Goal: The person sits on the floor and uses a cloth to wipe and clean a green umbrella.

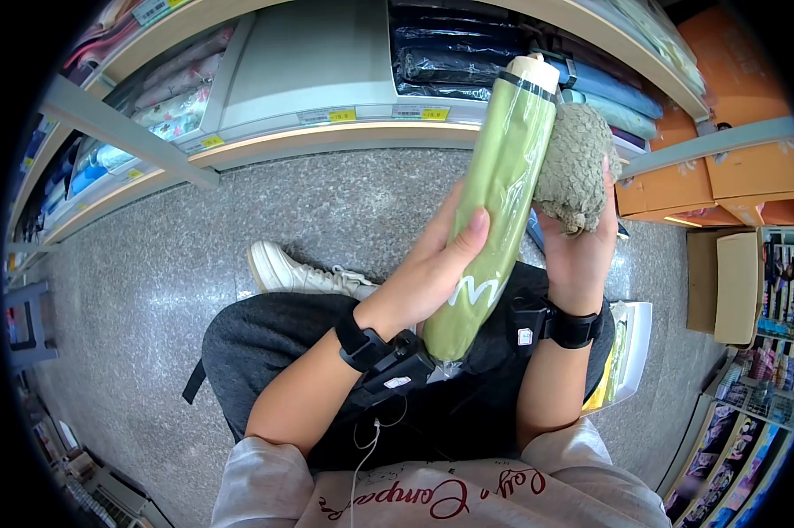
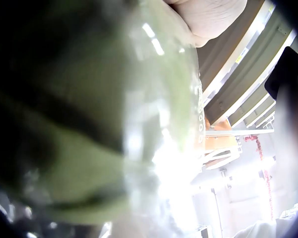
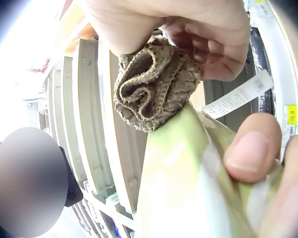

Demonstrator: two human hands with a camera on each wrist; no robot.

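Observation:
My left hand (image 1: 436,264) grips a long green folding umbrella (image 1: 507,167) in clear plastic, its thumb laid along the front. The umbrella tilts, with its pale handle end (image 1: 534,72) up and a white mark near the lower end. Right against its upper part is a bunched, crinkled grey-green cloth (image 1: 574,167), held in my right hand (image 1: 586,260). The right wrist view shows the folded end of the cloth (image 3: 154,84) between thumb and curled fingers, with a white tag (image 3: 238,94) close by. Blurred green wrapping (image 2: 159,99) fills much of the left wrist view.
Shelves ahead hold dark wrapped packets (image 1: 450,66) behind a price-tag edge (image 1: 326,116). An orange carton stack (image 1: 713,176) stands at the right, with an open cardboard box (image 1: 722,286) below it. A white tray (image 1: 634,352) lies beside my right knee on the speckled floor (image 1: 150,370).

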